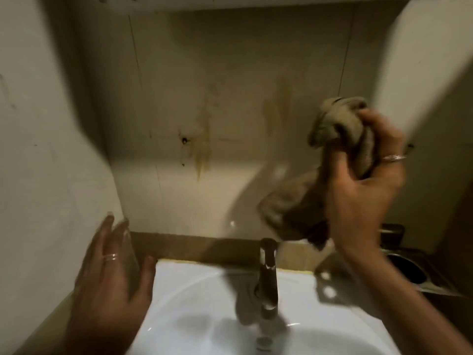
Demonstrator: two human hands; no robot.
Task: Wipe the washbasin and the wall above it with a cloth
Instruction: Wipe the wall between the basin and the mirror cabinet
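Cloth (pixel 340 160): brown-grey, bunched; held up off the washbasin, in front of the right part of the wall, loose tail hanging below the grip toward the tap. Blurred, so contact with the wall cannot be told.
Right hand (pixel 363 183): fingers and thumb curled round the bunched cloth, gripping its upper part; ring visible.
Left hand (pixel 112 272): fingers straight and spread, holding nothing; lies over the left back corner of the washbasin, near the side wall. Contact uncertain.
Wall (pixel 230 103): pale tiles, yellow-brown streaks running down the middle, a small dark hole just left of the streaks.
Washbasin (pixel 194 290): white, below the wall; brown ledge strip between the two.
Tap (pixel 267 275): dark metal, upright at the back centre of the washbasin.
Risk 1: hanging tail likely to snag on the tap during a low stroke, pulling the cloth from the grip.
Risk 2: tight bunch gives a small wiping face; streaks likely smeared or missed.
Risk 3: dirty run-off from the wall dripping onto the white washbasin, if the wall is wiped last.
Risk 4: cloth fibres catching at the dark hole.
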